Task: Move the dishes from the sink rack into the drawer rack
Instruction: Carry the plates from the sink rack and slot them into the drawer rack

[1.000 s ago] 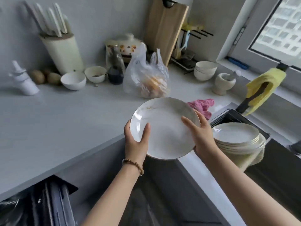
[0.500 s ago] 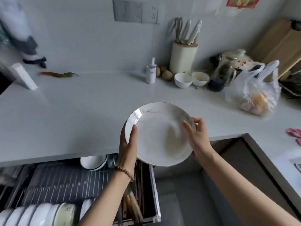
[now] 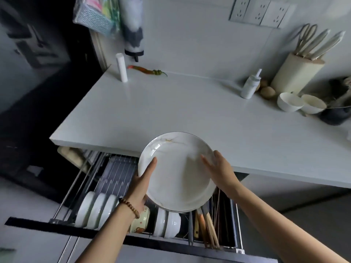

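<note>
left hand (image 3: 141, 188) + right hand (image 3: 218, 170) hold plate (image 3: 176, 171); above drawer rack (image 3: 114, 173)

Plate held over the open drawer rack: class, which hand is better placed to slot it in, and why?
Left, probably. The left hand holds the plate on the side above the empty wires of the drawer rack; the right hand is over the utensils.

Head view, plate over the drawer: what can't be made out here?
Outside the head view: sink rack, so its contents are unknown.
Hidden by the plate: the drawer rack slots beneath it, and how the left hand and right hand grip its back.
Cut off by the right edge of the head view: dark pot.
</note>
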The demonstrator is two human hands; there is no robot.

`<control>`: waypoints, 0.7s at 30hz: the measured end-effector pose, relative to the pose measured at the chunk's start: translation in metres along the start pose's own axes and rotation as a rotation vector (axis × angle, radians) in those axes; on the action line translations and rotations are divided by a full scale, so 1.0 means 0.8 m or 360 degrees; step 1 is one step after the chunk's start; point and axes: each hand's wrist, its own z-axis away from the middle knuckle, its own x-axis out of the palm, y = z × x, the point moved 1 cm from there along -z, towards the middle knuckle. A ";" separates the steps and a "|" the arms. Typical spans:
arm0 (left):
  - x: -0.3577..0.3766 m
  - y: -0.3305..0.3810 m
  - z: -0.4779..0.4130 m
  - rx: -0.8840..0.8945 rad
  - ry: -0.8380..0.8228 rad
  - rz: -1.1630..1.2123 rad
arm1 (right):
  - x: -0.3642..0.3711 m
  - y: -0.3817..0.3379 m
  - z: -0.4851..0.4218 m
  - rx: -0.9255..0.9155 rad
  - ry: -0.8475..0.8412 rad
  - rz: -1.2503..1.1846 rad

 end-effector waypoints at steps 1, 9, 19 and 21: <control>-0.013 -0.007 0.004 -0.0037 0.0013 0.0014 | 0.012 -0.001 0.003 0.0000 -0.0058 -0.0023; -0.107 -0.046 0.022 -0.0128 0.0080 0.0015 | 0.094 0.009 0.047 0.0338 -0.0348 0.0067; -0.222 -0.029 -0.033 -0.0241 0.0088 -0.0252 | 0.201 -0.003 0.056 0.0549 -0.0269 0.0196; -0.247 -0.020 -0.047 -0.0218 0.0055 -0.0336 | 0.218 -0.005 0.057 0.0585 -0.0230 0.0154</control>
